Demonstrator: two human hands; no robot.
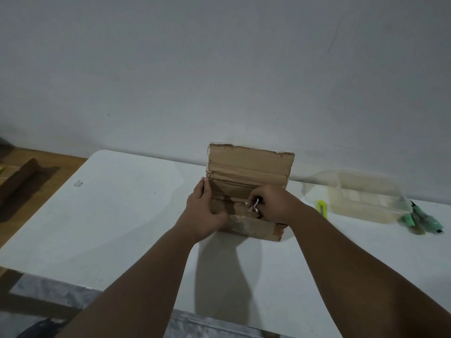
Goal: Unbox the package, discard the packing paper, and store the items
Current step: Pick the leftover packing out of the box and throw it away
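A brown cardboard box [246, 226] stands on the white table [117, 215] against the wall, its far flap [250, 164] raised upright. My left hand [203, 213] presses on the box's left side and near flap, fingers spread. Over the box opening, my right hand [273, 203] pinches a small white and dark thing [255, 204]; what it is stays unclear. The box's contents are hidden by the flaps and my hands.
A clear plastic container [366, 196] sits to the right of the box. A yellow-green utility knife [322, 208] lies between them. Several green-capped items [422, 220] lie at the far right. Wooden floor and a dark object [22, 176] show at the left.
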